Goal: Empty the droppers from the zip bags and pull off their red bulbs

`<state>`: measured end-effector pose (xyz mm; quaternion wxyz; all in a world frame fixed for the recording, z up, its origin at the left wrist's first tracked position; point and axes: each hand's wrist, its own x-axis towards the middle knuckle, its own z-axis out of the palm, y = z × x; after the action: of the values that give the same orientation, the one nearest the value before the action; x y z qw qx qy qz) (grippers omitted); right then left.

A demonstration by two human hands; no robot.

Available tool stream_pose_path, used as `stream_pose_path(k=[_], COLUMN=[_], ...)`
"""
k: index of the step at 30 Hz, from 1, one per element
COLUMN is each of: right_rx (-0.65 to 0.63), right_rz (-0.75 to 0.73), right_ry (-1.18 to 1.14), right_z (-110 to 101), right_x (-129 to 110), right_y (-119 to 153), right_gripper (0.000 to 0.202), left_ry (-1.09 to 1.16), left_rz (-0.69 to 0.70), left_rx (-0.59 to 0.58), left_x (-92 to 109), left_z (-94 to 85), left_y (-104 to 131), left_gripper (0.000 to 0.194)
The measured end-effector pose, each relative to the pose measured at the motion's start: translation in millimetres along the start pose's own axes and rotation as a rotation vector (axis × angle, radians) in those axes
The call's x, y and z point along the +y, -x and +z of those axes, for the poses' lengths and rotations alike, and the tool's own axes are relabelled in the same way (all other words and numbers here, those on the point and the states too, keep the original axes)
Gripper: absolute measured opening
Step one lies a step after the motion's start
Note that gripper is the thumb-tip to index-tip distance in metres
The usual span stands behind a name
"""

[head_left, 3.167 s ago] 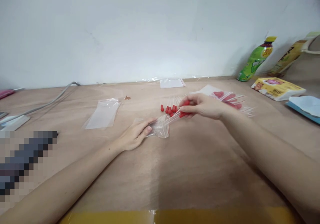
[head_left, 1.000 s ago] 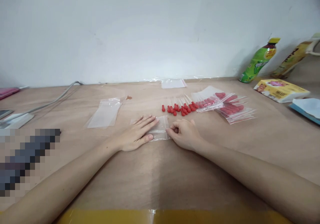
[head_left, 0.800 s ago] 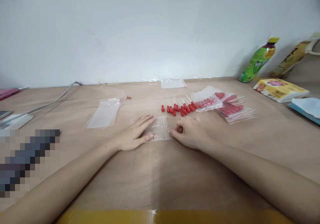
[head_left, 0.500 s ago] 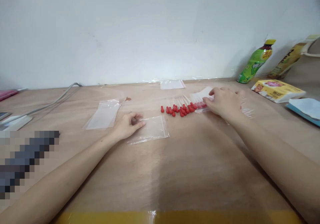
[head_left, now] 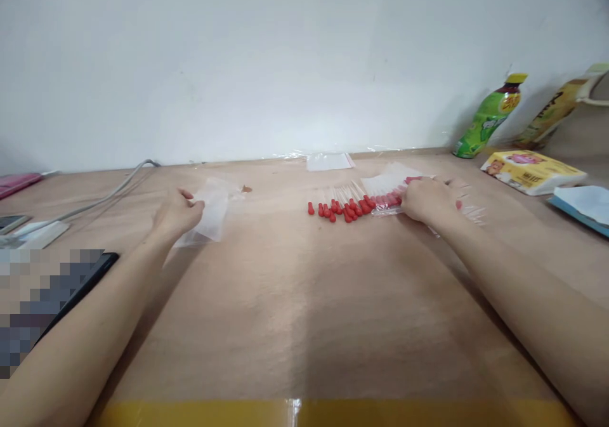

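Observation:
My left hand (head_left: 177, 216) is at the left, fingers pinched at the edge of a clear plastic zip bag (head_left: 212, 210) lying over the table. Whether one bag or two overlap there is hard to tell. My right hand (head_left: 429, 200) is curled down at a clear bag (head_left: 387, 176) with several red-ended thin pieces in or under it; its fingertips are mostly hidden. Left of that bag lies a pile of thin pale sticks with red bulb-like ends (head_left: 349, 208).
Against the wall lies another zip bag (head_left: 330, 162). At the right stand a green bottle (head_left: 490, 119), a yellow tissue pack (head_left: 533, 172) and a blue-and-white item (head_left: 583, 206). A grey cable (head_left: 111, 192) and a dark, partly pixelated object (head_left: 95, 287) are at the left.
My left hand has moved left from mid-table, and the clear bag beside it there has gone from that spot. My right hand has shifted slightly right and its fingers have curled in.

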<state>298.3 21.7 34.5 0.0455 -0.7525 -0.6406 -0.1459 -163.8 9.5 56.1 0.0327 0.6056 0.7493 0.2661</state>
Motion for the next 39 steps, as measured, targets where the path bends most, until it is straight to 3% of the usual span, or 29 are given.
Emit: stream_pose_path(k=[3, 5, 7, 10, 13, 16, 19, 22, 24, 26, 28, 30, 35, 37, 39], right_rx=[0.138, 0.195, 0.161, 0.070, 0.067, 0.195, 0.285, 0.433, 0.515, 0.458, 0.258, 0.014, -0.422, -0.468, -0.378], right_rz=[0.001, 0.027, 0.060, 0.083, 0.079, 0.101, 0.119, 0.096, 0.063, 0.051, 0.015, -0.092, -0.315, -0.401, -0.516], right_ry=[-0.003, -0.029, -0.055, -0.068, -0.076, -0.122, -0.208, -0.470, -0.721, -1.058, -1.296, -1.482, -1.685, -1.626, -1.438], right_z=[4.2, 5.9, 7.1, 8.1, 2.4, -17.5, -48.9, -74.8, -80.7, -76.8, -66.9, -55.8, -39.0, -37.7, -39.0], right_x=[-0.3, -0.2, 0.1, 0.2, 0.3, 2.4, 4.9, -1.8, -16.1, -38.0, -63.5, -86.8, -112.9, -111.7, -107.2], right_y=[-0.1, -1.5, -3.8, -6.5, -5.8, -1.6, 5.2, 14.6, 23.1, 35.1, 51.7, 71.4, 109.4, 114.2, 114.2], right_gripper=[0.030, 0.031, 0.029, 0.027, 0.028, 0.032, 0.035, 0.029, 0.019, 0.014, 0.019, 0.022, 0.024, 0.020, 0.019], left_ry=[-0.139, -0.207, -0.293, -0.405, -0.338, -0.188, 0.012, 0.297, 0.542, 0.806, 1.050, 1.236, 1.439, 1.403, 1.296], left_rz=[-0.153, -0.156, -0.065, 0.218, 0.395, 0.570, 0.625, 0.522, 0.384, 0.233, 0.092, -0.017, -0.210, -0.250, -0.241], left_rx=[0.021, 0.042, 0.105, 0.176, 0.217, 0.147, 0.046, -0.116, -0.301, -0.530, -0.739, -0.874, -0.872, -0.875, -0.892], left_x=[-9.6, -5.2, 6.6, 32.4, 58.5, 77.1, 87.4, 94.3, 99.4, 104.9, 109.4, 111.7, 110.4, 108.8, 106.5], left_z=[-3.0, -1.4, 1.5, 10.5, 27.0, 42.6, 49.2, 50.2, 50.7, 51.1, 50.7, 49.1, 42.0, 40.3, 39.4], left_y=[0.8, 8.1, 18.5, 37.1, 57.5, 75.0, 84.4, 88.4, 91.6, 96.4, 101.3, 104.4, 101.6, 99.9, 98.6], left_gripper=[0.031, 0.032, 0.029, 0.029, 0.028, 0.025, 0.023, 0.025, 0.031, 0.041, 0.048, 0.049, 0.040, 0.041, 0.043])
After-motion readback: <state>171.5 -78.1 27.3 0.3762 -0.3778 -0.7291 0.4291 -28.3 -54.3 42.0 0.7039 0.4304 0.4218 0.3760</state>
